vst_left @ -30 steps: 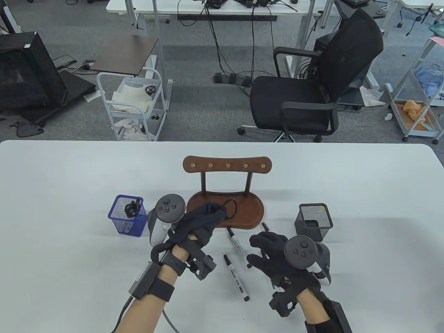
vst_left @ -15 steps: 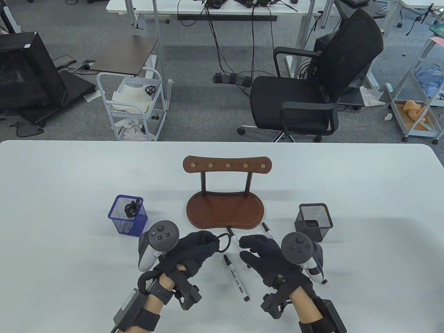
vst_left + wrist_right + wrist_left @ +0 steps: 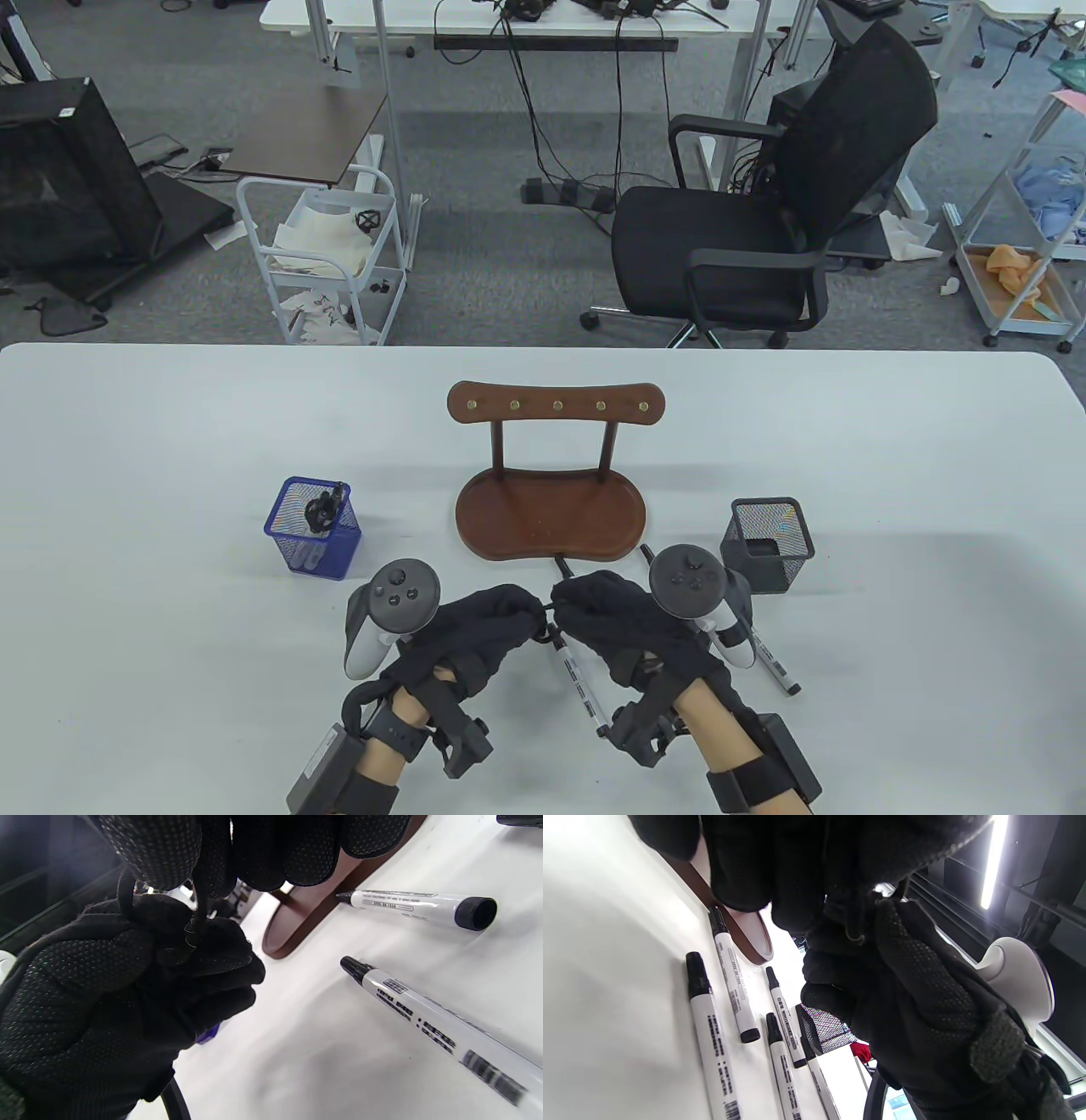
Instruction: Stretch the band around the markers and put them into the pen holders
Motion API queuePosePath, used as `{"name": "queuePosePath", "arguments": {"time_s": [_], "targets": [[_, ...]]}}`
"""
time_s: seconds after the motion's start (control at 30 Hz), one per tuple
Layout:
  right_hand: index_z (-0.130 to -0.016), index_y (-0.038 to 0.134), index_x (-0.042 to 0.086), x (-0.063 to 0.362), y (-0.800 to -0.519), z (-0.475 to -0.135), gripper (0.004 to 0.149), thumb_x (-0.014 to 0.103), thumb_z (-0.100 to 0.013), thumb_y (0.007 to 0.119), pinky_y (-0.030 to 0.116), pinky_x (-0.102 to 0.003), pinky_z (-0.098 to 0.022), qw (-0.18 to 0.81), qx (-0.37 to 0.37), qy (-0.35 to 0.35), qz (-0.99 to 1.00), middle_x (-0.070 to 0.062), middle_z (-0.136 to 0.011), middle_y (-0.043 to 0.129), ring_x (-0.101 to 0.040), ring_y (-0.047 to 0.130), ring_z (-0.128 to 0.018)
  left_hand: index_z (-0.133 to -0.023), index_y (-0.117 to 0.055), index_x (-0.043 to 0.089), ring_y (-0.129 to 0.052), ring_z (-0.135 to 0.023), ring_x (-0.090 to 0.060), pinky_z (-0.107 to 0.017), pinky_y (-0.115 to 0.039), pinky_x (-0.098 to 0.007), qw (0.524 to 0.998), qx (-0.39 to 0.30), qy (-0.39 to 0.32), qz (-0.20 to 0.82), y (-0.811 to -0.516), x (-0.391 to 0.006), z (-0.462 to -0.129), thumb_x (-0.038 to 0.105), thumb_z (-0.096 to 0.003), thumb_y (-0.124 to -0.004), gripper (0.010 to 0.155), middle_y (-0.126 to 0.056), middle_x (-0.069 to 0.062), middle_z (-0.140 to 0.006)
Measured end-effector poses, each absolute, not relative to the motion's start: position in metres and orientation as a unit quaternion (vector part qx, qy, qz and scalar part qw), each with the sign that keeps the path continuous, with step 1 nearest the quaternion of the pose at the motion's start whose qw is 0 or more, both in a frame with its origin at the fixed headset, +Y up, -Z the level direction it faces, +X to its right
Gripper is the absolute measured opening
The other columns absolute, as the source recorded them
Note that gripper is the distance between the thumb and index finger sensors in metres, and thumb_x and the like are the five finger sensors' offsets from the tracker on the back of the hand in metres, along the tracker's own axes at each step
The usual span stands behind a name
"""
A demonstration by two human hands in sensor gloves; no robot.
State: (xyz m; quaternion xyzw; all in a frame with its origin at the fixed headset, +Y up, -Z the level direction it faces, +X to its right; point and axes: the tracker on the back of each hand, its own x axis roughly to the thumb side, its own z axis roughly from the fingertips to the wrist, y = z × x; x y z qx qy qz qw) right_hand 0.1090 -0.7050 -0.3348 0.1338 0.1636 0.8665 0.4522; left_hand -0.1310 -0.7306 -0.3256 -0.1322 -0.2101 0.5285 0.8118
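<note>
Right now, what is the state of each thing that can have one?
Band: pinched between both hands, above the table.
Left hand: pinches the band.
Right hand: pinches the band.
Markers: capped, lying loose.
Blue holder: upright, holds something dark.
Black holder: upright.

Stood in the way ahead of the joined hands: a wooden rack (image 3: 550, 516) with its tray base on the table (image 3: 170, 441) and an upright peg rail behind it, flanked by a blue mesh holder (image 3: 312, 528) on the left and a black mesh holder (image 3: 767, 540) on the right. Lay loose under and just beside the hands: several markers (image 3: 709, 1035), one poking out at the right (image 3: 774, 667). Stayed bare and passable: wide table on both outer sides and beyond the rack.
</note>
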Motion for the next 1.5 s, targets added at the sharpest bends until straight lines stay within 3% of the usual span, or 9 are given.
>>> {"name": "queuePosePath", "arguments": {"time_s": [0.23, 0.43, 0.5, 0.6, 1.03, 1.27, 1.5], "targets": [[-0.088, 0.079, 0.022, 0.104, -0.712, -0.337, 0.038, 0.039, -0.054, 0.079, 0.060, -0.058, -0.071, 0.451, 0.107, 0.166, 0.870, -0.005, -0.095, 0.081, -0.034, 0.077, -0.086, -0.090, -0.079, 0.026, -0.082, -0.098, -0.037, -0.075, -0.056, -0.067, 0.742, -0.127, -0.182, 0.633, -0.739, -0.141, -0.326, 0.038, -0.0620, -0.074, 0.030, -0.090, -0.008, -0.101], [-0.087, 0.078, 0.024, 0.096, -0.712, -0.338, 0.037, 0.039, -0.054, 0.078, 0.061, -0.057, -0.071, 0.476, 0.093, 0.157, 0.860, -0.004, -0.096, 0.080, -0.032, 0.077, -0.086, -0.093, -0.073, 0.024, -0.078, -0.100, -0.034, -0.077, -0.054, -0.066, 0.644, -0.152, -0.175, 0.729, -0.745, -0.144, -0.327, 0.037, -0.0638, -0.070, 0.032, -0.086, -0.006, -0.103], [-0.087, 0.078, 0.024, 0.091, -0.712, -0.341, 0.036, 0.039, -0.054, 0.078, 0.061, -0.057, -0.072, 0.485, 0.090, 0.157, 0.856, -0.003, -0.096, 0.080, -0.032, 0.077, -0.086, -0.095, -0.071, 0.024, -0.072, -0.103, -0.034, -0.079, -0.049, -0.066, 0.603, -0.161, -0.193, 0.757, -0.746, -0.145, -0.328, 0.037, -0.0645, -0.069, 0.034, -0.084, -0.007, -0.104], [-0.087, 0.078, 0.025, 0.086, -0.712, -0.345, 0.036, 0.039, -0.054, 0.079, 0.061, -0.056, -0.072, 0.490, 0.081, 0.157, 0.854, -0.003, -0.096, 0.079, -0.031, 0.077, -0.086, -0.097, -0.071, 0.021, -0.068, -0.100, -0.035, -0.078, -0.046, -0.067, 0.585, -0.177, -0.206, 0.764, -0.743, -0.145, -0.326, 0.038, -0.0648, -0.069, 0.036, -0.086, -0.009, -0.102], [-0.088, 0.077, 0.032, 0.059, -0.694, -0.369, 0.034, 0.038, -0.055, 0.078, 0.057, -0.057, -0.076, 0.522, 0.106, 0.143, 0.834, 0.002, -0.100, 0.075, -0.030, 0.073, -0.090, -0.092, -0.081, 0.006, -0.085, -0.083, -0.036, -0.073, -0.055, -0.068, 0.637, -0.188, -0.245, 0.706, -0.734, -0.149, -0.324, 0.035, -0.0632, -0.071, 0.042, -0.102, -0.015, -0.083], [-0.085, 0.081, 0.035, 0.051, -0.669, -0.355, 0.033, 0.035, -0.052, 0.081, 0.052, -0.059, -0.077, 0.523, 0.191, 0.128, 0.821, 0.000, -0.102, 0.073, -0.033, 0.070, -0.092, -0.087, -0.090, 0.008, -0.097, -0.071, -0.028, -0.070, -0.066, -0.063, 0.673, -0.191, -0.217, 0.681, -0.735, -0.159, -0.330, 0.035, -0.0590, -0.078, 0.041, -0.110, -0.011, -0.071], [-0.085, 0.083, 0.034, 0.045, -0.657, -0.339, 0.033, 0.033, -0.052, 0.083, 0.051, -0.061, -0.077, 0.461, 0.239, 0.100, 0.849, -0.001, -0.103, 0.073, -0.034, 0.069, -0.093, -0.076, -0.097, 0.017, -0.104, -0.060, -0.023, -0.065, -0.074, -0.058, 0.757, -0.147, -0.186, 0.609, -0.728, -0.162, -0.328, 0.043, -0.0524, -0.088, 0.037, -0.115, -0.004, -0.060]]}}
